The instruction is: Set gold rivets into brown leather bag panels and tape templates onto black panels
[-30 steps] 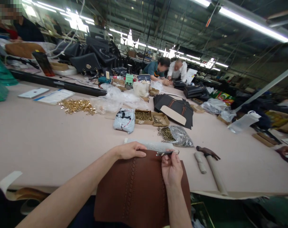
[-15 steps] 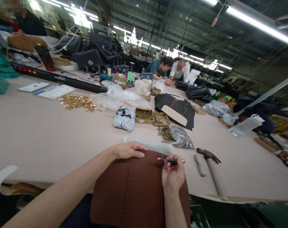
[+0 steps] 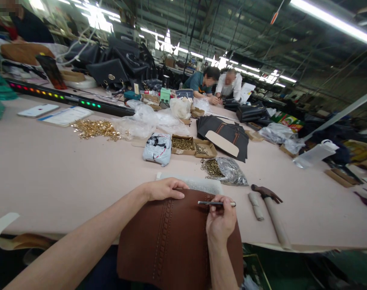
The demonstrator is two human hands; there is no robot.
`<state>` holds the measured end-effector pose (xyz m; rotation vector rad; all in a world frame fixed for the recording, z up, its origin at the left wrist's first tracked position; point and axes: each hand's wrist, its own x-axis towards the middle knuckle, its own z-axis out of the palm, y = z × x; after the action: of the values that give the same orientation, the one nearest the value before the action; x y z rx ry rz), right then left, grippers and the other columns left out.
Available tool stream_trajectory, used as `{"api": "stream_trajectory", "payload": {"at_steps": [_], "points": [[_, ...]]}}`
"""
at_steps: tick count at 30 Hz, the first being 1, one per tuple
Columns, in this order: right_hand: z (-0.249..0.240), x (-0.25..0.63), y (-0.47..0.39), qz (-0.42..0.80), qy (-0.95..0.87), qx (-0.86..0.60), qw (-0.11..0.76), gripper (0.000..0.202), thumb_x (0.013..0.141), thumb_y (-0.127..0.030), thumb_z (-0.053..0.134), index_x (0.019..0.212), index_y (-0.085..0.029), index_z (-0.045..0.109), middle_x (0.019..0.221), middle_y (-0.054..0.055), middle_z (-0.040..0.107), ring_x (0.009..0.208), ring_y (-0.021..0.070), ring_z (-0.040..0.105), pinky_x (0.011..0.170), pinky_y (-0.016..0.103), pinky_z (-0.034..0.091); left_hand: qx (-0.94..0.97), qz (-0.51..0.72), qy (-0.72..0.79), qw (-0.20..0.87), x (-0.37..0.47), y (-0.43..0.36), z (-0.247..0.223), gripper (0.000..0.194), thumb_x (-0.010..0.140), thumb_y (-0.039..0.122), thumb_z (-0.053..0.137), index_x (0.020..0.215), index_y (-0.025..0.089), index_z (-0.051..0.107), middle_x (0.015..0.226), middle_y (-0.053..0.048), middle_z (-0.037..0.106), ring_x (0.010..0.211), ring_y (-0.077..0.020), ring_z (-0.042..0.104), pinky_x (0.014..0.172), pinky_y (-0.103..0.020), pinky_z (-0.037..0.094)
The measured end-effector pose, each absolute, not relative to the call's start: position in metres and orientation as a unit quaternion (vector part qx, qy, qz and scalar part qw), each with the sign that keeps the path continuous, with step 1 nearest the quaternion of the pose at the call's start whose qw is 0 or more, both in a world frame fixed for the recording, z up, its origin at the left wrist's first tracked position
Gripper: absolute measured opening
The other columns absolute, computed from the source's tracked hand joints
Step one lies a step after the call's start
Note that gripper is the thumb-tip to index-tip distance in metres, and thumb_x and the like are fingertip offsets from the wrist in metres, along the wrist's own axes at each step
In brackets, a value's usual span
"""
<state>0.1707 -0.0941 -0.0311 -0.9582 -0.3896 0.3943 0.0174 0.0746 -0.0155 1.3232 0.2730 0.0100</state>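
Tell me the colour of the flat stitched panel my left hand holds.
The flat, stitched, leather-like panel is dark reddish brown, seen best in the head view.

No legible text or signs

A head-worn camera looks forward and down, at a tilt, across the worktable (image 3: 65,181).

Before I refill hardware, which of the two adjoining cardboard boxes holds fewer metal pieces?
The right-hand cardboard box, nearer the dark stitched panels: its bottom shows between scattered pieces, while the left-hand cardboard box is covered with brass-coloured ones.
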Motion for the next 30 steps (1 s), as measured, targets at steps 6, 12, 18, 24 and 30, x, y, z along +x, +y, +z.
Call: {"api": "stream_trajectory", "payload": {"at_steps": [6, 12, 18, 24, 30], "points": [[-0.0354, 0.1706, -0.0907, 0.185, -0.213, -0.47, 0.837, 0.027, 0.094, -0.043, 0.068, 0.083, -0.02, 0.056, 0.077, -0.002, 0.062, 0.051, 0.0073, 0.046, 0.043, 0.02, 0.03, 0.609, 0.003, 0.122, 0.783, 0.0166, 0.0745, -0.0155, 0.048, 0.079, 0.045, 0.087, 0.115, 0.018, 0.072, 0.109, -0.005, 0.076, 0.085, -0.0148, 0.067, 0.085, -0.029, 0.05], [-0.0375, 0.1697, -0.0912, 0.184, -0.219, -0.466, 0.837, 0.026, 0.094, -0.043, 0.069, 0.085, -0.021, 0.057, 0.077, -0.002, 0.062, 0.052, 0.0077, 0.048, 0.045, 0.02, 0.033, 0.601, 0.0, 0.122, 0.79, 0.0167, 0.074, -0.015, 0.048, 0.079, 0.044, 0.087, 0.115, 0.018, 0.073, 0.109, -0.005, 0.076, 0.085, -0.0145, 0.067, 0.085, -0.028, 0.05], [-0.0364, 0.1699, -0.0928, 0.193, -0.218, -0.482, 0.826, 0.027, 0.093, -0.045, 0.069, 0.086, -0.021, 0.058, 0.08, -0.001, 0.062, 0.055, 0.0088, 0.051, 0.049, 0.021, 0.04, 0.599, 0.0, 0.127, 0.791, 0.0169, 0.0732, -0.015, 0.045, 0.08, 0.042, 0.086, 0.116, 0.018, 0.073, 0.11, -0.005, 0.076, 0.087, -0.0151, 0.067, 0.086, -0.029, 0.05], [-0.0361, 0.1695, -0.0923, 0.202, -0.219, -0.487, 0.821, 0.029, 0.093, -0.045, 0.071, 0.086, -0.02, 0.059, 0.082, -0.001, 0.063, 0.056, 0.0083, 0.052, 0.049, 0.02, 0.039, 0.608, 0.003, 0.123, 0.784, 0.0171, 0.0736, -0.0152, 0.045, 0.08, 0.043, 0.086, 0.116, 0.019, 0.073, 0.11, -0.005, 0.076, 0.087, -0.0149, 0.067, 0.085, -0.028, 0.05], [-0.0367, 0.169, -0.0923, 0.203, -0.231, -0.503, 0.807, 0.03, 0.093, -0.047, 0.07, 0.088, -0.02, 0.058, 0.082, -0.001, 0.063, 0.057, 0.0092, 0.052, 0.051, 0.021, 0.042, 0.614, 0.007, 0.123, 0.779, 0.0166, 0.0732, -0.0152, 0.045, 0.08, 0.043, 0.085, 0.117, 0.019, 0.073, 0.112, -0.005, 0.076, 0.089, -0.0151, 0.067, 0.086, -0.028, 0.05]]}}
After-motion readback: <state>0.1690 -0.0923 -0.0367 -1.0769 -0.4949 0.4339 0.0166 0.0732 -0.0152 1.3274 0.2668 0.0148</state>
